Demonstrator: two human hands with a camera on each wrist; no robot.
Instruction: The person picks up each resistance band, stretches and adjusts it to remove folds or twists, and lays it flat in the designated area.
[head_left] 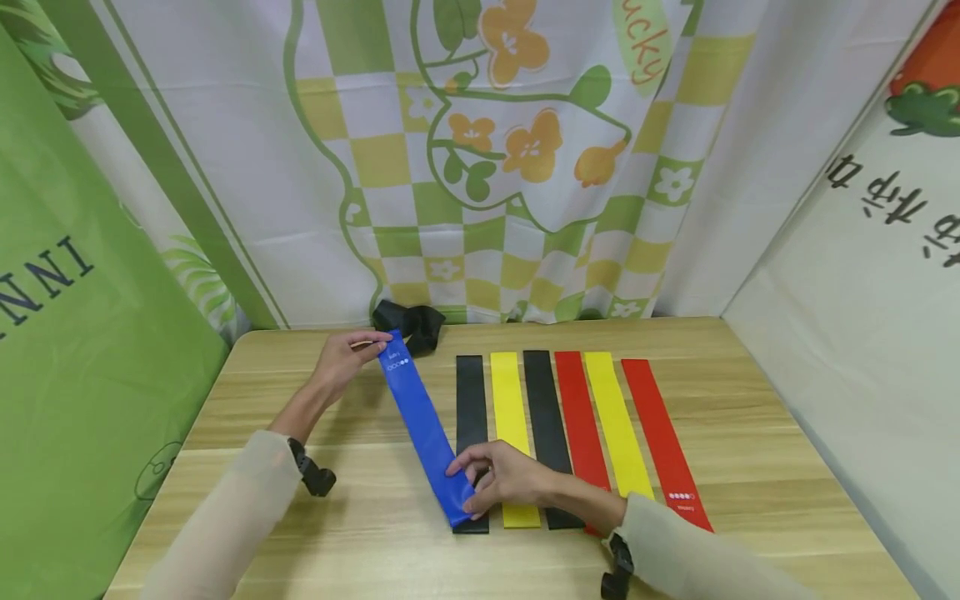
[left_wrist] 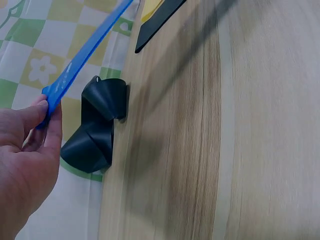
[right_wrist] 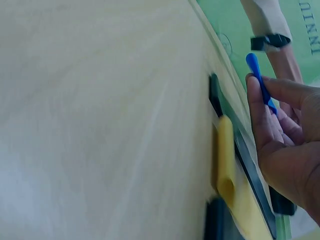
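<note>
A blue resistance band (head_left: pixel 420 421), flat and printed near its far end, is stretched between both hands above the table. At its far end the left hand (head_left: pixel 347 364) pinches it between thumb and fingers; the left wrist view shows this hand (left_wrist: pixel 31 150) gripping the blue band (left_wrist: pixel 82 55). My right hand (head_left: pixel 510 477) pinches the near end, over the leftmost black band (head_left: pixel 472 408). In the right wrist view the blue band (right_wrist: pixel 259 80) appears edge-on between the thumb and fingers of the right hand (right_wrist: pixel 285 125).
Right of the blue band lie a yellow band (head_left: pixel 512 400), a black band (head_left: pixel 545 417), a red band (head_left: pixel 581 417), another yellow band (head_left: pixel 618 425) and another red band (head_left: pixel 663 433), side by side. A crumpled black band (head_left: pixel 423 327) sits at the table's back edge, before a patterned curtain (head_left: pixel 480 275).
</note>
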